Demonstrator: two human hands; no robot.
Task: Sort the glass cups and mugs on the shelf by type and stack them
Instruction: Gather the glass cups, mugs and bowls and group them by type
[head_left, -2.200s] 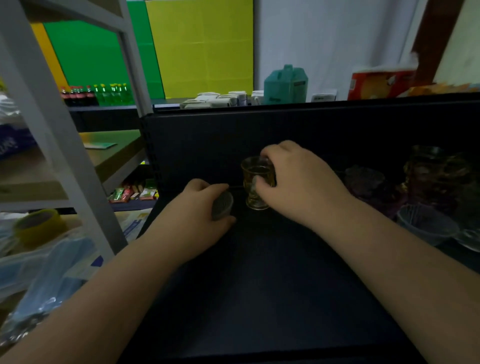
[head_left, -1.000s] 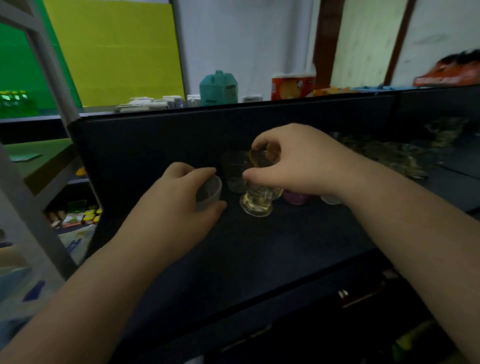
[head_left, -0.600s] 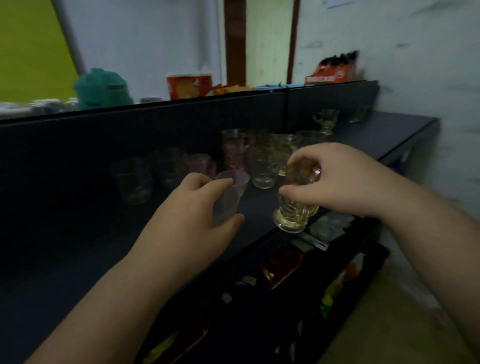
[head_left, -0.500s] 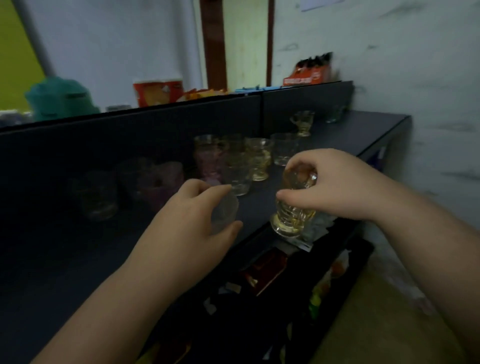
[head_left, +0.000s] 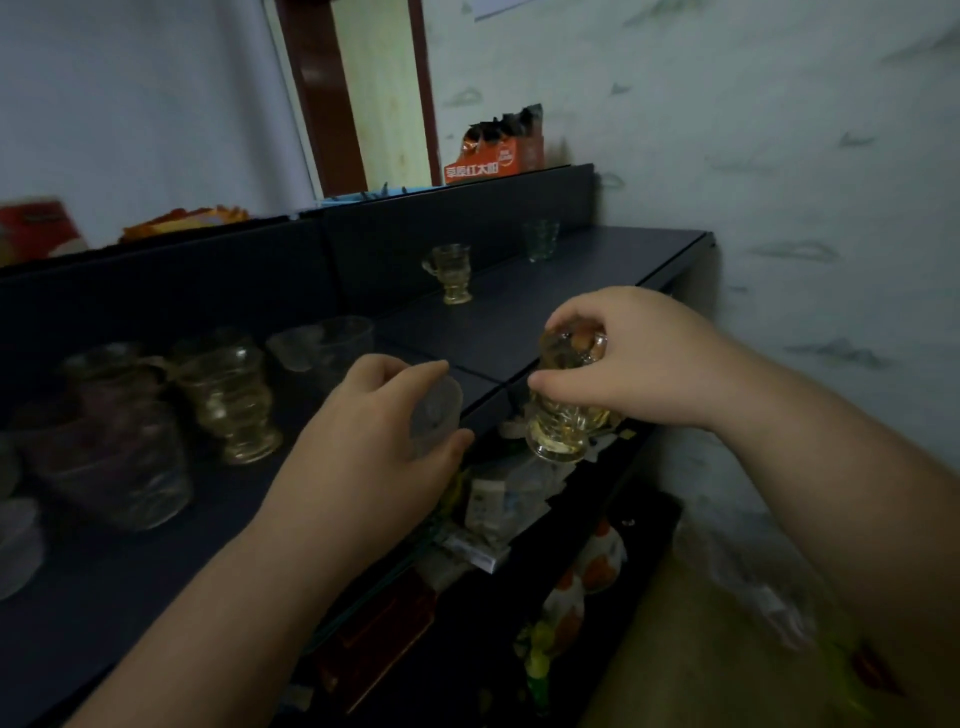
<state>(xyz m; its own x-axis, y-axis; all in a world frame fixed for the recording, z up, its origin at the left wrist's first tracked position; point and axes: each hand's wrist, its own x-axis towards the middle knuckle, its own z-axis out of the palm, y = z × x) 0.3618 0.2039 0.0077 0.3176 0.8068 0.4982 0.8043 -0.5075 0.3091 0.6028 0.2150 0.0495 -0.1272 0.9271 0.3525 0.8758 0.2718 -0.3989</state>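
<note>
My right hand (head_left: 639, 358) grips an amber glass mug (head_left: 558, 421) by its rim, in the air just past the front edge of the dark shelf (head_left: 519, 322). My left hand (head_left: 374, 441) holds a small frosted clear cup (head_left: 436, 410) over that same edge. On the shelf to the left stand an amber ribbed glass (head_left: 228, 400), a purplish glass (head_left: 119, 457) and clear cups (head_left: 332, 343). Farther back sit a lone amber mug (head_left: 453, 273) and a greenish glass (head_left: 541, 240).
The shelf's dark back panel (head_left: 260, 270) rises behind the glasses, with an orange packet box (head_left: 493, 156) on top. A white wall (head_left: 779, 208) closes the right end. Packets and boxes (head_left: 493, 509) crowd the lower shelf below my hands.
My view has swung right along the shelf. Both hands moved right with it, still holding the amber mug and the frosted cup, from the left end to the front edge.
</note>
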